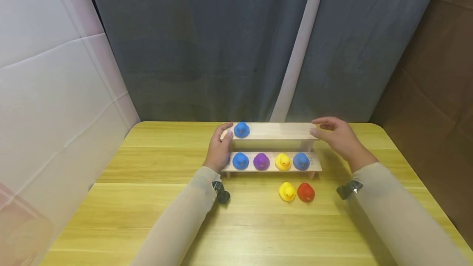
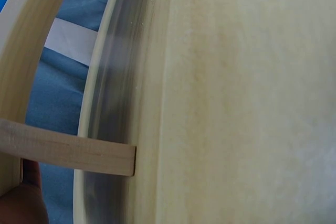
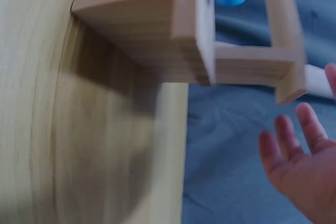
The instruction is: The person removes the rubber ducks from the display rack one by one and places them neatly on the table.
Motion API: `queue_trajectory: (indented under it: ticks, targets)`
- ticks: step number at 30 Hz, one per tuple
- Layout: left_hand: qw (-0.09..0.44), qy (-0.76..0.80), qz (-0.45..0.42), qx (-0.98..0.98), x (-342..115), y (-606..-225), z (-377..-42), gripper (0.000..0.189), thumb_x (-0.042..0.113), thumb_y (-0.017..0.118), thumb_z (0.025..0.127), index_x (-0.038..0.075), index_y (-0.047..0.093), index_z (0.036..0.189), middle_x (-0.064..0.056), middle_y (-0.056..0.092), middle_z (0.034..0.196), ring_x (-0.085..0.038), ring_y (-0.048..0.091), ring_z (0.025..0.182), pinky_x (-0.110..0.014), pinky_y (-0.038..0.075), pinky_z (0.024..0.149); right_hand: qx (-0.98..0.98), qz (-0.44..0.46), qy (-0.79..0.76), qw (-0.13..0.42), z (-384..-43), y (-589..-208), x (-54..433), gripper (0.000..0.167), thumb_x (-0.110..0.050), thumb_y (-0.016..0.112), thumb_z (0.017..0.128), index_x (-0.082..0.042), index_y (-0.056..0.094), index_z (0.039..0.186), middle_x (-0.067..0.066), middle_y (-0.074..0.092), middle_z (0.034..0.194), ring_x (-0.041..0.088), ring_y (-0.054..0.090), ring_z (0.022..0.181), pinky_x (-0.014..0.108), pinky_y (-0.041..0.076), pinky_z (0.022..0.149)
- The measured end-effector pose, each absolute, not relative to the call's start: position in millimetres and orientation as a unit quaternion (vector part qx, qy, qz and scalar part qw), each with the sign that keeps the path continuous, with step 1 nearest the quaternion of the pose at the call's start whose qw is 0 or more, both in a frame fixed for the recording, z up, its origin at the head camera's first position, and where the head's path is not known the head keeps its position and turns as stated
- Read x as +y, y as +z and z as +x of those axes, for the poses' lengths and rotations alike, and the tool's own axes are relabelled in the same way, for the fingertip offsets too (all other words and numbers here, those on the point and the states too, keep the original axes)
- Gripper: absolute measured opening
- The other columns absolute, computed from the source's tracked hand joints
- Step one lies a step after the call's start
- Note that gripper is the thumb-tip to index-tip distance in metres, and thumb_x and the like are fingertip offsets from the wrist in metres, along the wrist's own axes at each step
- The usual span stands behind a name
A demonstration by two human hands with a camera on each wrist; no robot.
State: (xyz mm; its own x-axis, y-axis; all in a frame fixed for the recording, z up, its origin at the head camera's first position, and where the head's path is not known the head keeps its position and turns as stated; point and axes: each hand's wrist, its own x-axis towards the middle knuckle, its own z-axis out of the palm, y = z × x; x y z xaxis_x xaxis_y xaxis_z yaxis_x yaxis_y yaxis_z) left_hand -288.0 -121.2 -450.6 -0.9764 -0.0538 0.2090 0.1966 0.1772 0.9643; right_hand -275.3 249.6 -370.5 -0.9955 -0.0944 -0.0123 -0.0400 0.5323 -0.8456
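A two-tier wooden display stand (image 1: 281,131) stands toward the back of the table. My left hand (image 1: 219,151) grips the left end of its upper shelf, thumb at the front and fingers at the back; the left wrist view shows only part of this hand (image 2: 23,203). Beside it on the upper shelf sits a blue rubber duck (image 1: 242,130). My right hand (image 1: 340,138) is by the shelf's right end; in the right wrist view its fingers are spread apart from the wood. Along the lower shelf are a blue duck (image 1: 240,161), a purple duck (image 1: 261,161), a yellow duck (image 1: 283,162) and another blue duck (image 1: 301,161).
In front of the stand, a yellow duck (image 1: 287,191) and a red duck (image 1: 306,192) sit side by side on the wooden table (image 1: 166,192). Behind the table hangs a grey-blue curtain (image 1: 199,52). A white sheet is at the left and a brown one at the right.
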Motion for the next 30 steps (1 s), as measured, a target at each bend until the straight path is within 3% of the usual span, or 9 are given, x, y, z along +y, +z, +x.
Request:
queue_trajectory:
  ticks: [6,13,30]
  targets:
    - [0.1,-0.639,-0.053,-0.76,-121,-451,-288,0.039,0.025,0.048,0.111,0.019,0.056,0.149,-0.004,0.05,0.158,-0.026,0.041,0.151,-0.05,0.025,0.128,0.86,-0.061,-0.504,0.055,-291,-380,251,0.06,-0.043,0.074,0.099,-0.014,0.057,0.148,0.014,0.043,0.164,0.043,0.041,0.149,0.068,0.031,0.12]
    - [0.1,-0.639,-0.05,-0.761,-122,-451,-289,0.039,0.026,0.048,0.111,0.02,0.056,0.148,-0.003,0.05,0.157,-0.025,0.041,0.15,-0.049,0.026,0.127,0.855,-0.038,-0.507,0.107,-301,-386,249,0.055,-0.05,0.073,0.097,-0.022,0.06,0.142,0.008,0.045,0.162,0.04,0.038,0.15,0.07,0.024,0.122]
    - [0.103,-0.643,-0.051,-0.758,-122,-452,-289,0.037,0.025,0.049,0.111,0.021,0.058,0.146,-0.004,0.051,0.156,-0.026,0.043,0.149,-0.049,0.026,0.127,0.831,-0.052,-0.535,0.146,-314,-396,242,0.047,-0.037,0.066,0.104,-0.011,0.059,0.143,0.014,0.048,0.158,0.04,0.041,0.148,0.065,0.028,0.124]
